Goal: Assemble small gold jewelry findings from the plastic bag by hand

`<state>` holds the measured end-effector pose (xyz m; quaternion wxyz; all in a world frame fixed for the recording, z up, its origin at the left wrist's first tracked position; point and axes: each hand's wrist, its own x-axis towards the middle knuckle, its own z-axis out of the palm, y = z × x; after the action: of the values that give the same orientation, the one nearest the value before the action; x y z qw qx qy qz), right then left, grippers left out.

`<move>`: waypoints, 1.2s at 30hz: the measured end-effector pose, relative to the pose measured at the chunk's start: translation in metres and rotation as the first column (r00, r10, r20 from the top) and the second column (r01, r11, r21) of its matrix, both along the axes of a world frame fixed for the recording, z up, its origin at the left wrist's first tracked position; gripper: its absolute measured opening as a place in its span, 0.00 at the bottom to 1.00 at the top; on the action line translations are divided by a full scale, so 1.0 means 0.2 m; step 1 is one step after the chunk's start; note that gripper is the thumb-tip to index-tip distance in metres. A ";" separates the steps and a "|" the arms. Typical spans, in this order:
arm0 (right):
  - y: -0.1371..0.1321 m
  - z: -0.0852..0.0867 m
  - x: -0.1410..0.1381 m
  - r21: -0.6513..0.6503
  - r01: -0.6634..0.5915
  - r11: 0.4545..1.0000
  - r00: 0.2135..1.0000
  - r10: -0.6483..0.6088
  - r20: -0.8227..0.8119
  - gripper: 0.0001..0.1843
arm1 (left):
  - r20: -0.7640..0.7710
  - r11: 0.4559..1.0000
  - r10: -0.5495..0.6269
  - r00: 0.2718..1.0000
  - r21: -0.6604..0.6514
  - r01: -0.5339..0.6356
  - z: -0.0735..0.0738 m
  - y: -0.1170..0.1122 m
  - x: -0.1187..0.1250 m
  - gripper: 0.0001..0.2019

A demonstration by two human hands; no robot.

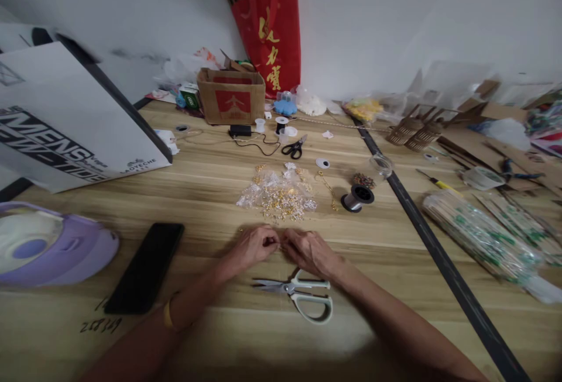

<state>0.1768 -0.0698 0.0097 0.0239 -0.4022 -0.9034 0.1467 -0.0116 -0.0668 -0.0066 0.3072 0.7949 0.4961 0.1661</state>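
My left hand (253, 246) and my right hand (309, 251) rest on the wooden table (211, 171), fingertips pinched together and meeting in the middle. Whatever sits between the fingers is too small to make out. Just beyond them lies a pile of small gold beads and clear plastic bags (278, 195). White-handled scissors (298, 295) lie flat on the table right under my right wrist. A spool of thin wire (357, 198) stands to the right of the bead pile.
A black phone (146, 266) lies to the left, with a purple container (48, 247) beyond it. A white shopping bag (65, 119), a cardboard box (231, 95), a red bag (270, 37) and black scissors (294, 148) stand farther back. Bundled sticks (483, 236) lie at the right.
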 end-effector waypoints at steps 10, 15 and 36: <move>0.01 0.01 0.00 0.000 -0.076 0.997 0.988 0.076 -0.133 0.09 | -0.007 1.000 0.007 1.000 0.011 -0.007 0.00 0.00 0.00 0.04; 0.02 0.02 0.01 -0.010 -0.073 0.997 0.992 0.072 -0.103 0.08 | 0.048 0.999 0.003 0.999 -0.036 -0.001 -0.02 0.02 0.00 0.04; 0.04 0.03 0.06 0.030 -0.049 0.998 0.998 0.050 -0.033 0.08 | -0.275 0.991 -0.128 0.953 0.011 0.136 0.09 0.01 -0.02 0.05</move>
<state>0.1887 -0.0613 0.0158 0.0414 -0.3767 -0.9146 0.1407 -0.0159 -0.0644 0.0121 0.2344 0.8461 0.4769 0.0414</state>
